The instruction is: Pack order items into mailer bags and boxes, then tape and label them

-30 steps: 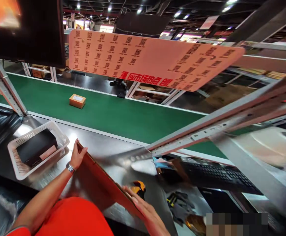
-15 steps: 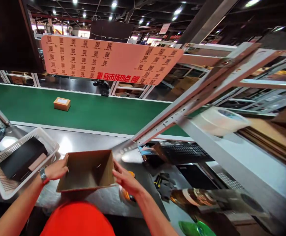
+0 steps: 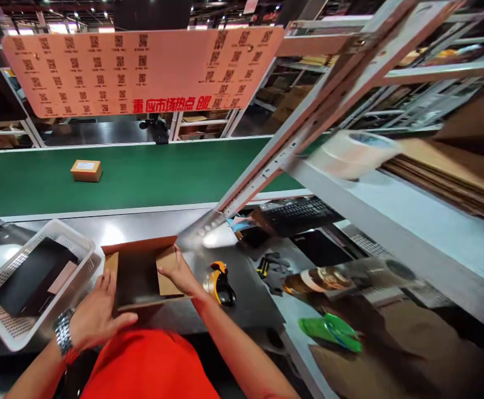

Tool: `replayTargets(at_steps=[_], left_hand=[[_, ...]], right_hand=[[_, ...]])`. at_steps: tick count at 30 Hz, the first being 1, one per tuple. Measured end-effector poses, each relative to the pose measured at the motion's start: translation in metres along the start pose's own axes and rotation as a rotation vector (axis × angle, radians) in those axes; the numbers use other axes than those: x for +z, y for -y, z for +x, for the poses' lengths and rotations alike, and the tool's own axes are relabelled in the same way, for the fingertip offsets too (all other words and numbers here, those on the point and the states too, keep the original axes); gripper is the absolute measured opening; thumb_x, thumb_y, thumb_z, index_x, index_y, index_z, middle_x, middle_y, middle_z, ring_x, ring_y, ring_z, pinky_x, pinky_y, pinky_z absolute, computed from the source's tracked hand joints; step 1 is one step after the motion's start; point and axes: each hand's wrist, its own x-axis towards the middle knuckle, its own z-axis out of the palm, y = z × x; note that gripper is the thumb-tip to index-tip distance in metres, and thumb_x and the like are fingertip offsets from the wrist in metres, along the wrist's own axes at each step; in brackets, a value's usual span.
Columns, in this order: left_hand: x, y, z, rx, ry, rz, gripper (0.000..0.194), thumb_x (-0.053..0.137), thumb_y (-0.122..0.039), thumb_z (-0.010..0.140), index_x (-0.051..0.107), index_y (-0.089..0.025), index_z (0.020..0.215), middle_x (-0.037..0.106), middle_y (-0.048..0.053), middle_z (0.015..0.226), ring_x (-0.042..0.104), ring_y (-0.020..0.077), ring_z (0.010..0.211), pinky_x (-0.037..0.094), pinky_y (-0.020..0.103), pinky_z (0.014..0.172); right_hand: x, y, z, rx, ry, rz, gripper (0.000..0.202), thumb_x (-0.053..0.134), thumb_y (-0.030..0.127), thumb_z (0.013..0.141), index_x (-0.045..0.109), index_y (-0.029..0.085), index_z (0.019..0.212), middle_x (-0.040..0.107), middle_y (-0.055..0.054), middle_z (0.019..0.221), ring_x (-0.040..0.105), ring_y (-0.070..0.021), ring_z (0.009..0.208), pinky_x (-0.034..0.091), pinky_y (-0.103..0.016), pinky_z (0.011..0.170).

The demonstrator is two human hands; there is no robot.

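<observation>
An open cardboard box (image 3: 138, 277) stands on the metal workbench in front of me, its inside facing up and its two short side flaps bent inward. My left hand (image 3: 94, 316) lies at the box's left end, fingers stretched against the left flap and thumb spread out. At the other end, my right hand (image 3: 181, 274) grips the right flap, with the thumb over its inner side; some fingers are hidden. To the right of the box lies an orange and black tape dispenser (image 3: 219, 285). Left of my left hand sits a white plastic basket (image 3: 88, 252) holding a black package (image 3: 34, 277).
A green conveyor belt (image 3: 163, 172) runs behind the bench, carrying a small labelled carton (image 3: 86, 170). A slanted metal post (image 3: 275, 160) and a shelf (image 3: 350, 194) with tape rolls (image 3: 354, 155) crowd the right. A bottle (image 3: 317, 280) and green object (image 3: 329, 331) lie below it.
The box's side flaps have swung inward under my hands. My left hand has moved down along the left end, and my right hand has shifted left onto the right flap. The view has tilted down.
</observation>
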Motion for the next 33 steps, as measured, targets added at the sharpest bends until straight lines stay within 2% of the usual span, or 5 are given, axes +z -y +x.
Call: replayTargets(at_steps=[7,13,18,24,33], left_hand=[[-0.001,-0.008,0.052,-0.012,0.040,0.183,0.058,0.080,-0.077,0.087,0.087,-0.024,0.110,0.077,0.025,0.139,0.049,0.0562,0.157,0.029,0.084,0.129],[0.038,0.018,0.062,-0.144,-0.515,-0.042,0.138,0.097,-0.075,0.065,0.040,-0.006,0.170,0.038,0.036,0.176,0.031,0.0576,0.169,0.036,0.073,0.133],[0.047,0.025,0.054,-0.222,-0.429,-0.335,0.156,0.101,-0.071,0.061,0.018,-0.010,0.178,0.038,0.040,0.177,0.047,0.0582,0.162,0.049,0.069,0.125],[0.042,0.029,0.050,-0.280,-0.518,-0.485,0.170,0.108,-0.055,0.049,0.008,-0.009,0.179,0.024,0.038,0.184,0.031,0.0535,0.172,0.033,0.067,0.139],[0.037,0.029,0.037,-0.231,-0.342,-0.772,0.087,0.074,-0.064,0.091,0.058,-0.020,0.164,0.079,0.019,0.145,0.071,0.0382,0.142,0.051,0.058,0.128]], right_hand=[[-0.016,-0.007,-0.004,0.175,0.088,0.137,0.092,0.089,0.042,0.066,0.061,0.032,0.153,0.082,-0.005,0.130,0.077,-0.0322,0.115,0.063,-0.049,0.104],[-0.043,0.016,0.000,0.323,0.062,0.306,0.069,0.093,0.062,0.067,0.078,0.033,0.128,0.081,-0.008,0.139,0.070,-0.0380,0.132,0.062,-0.049,0.095],[-0.013,0.030,0.011,0.207,-0.049,0.278,0.061,0.085,0.081,0.070,0.079,0.029,0.100,0.083,-0.009,0.129,0.065,-0.0408,0.140,0.057,-0.055,0.110],[-0.012,-0.008,-0.010,0.054,-0.005,0.086,0.043,0.088,0.059,0.065,0.061,0.028,0.080,0.064,-0.005,0.168,0.058,-0.0412,0.149,0.048,-0.050,0.117],[-0.004,-0.021,-0.013,0.040,-0.085,0.041,0.043,0.077,0.062,0.072,0.055,0.028,0.085,0.067,-0.006,0.165,0.058,-0.0415,0.149,0.043,-0.051,0.123]])
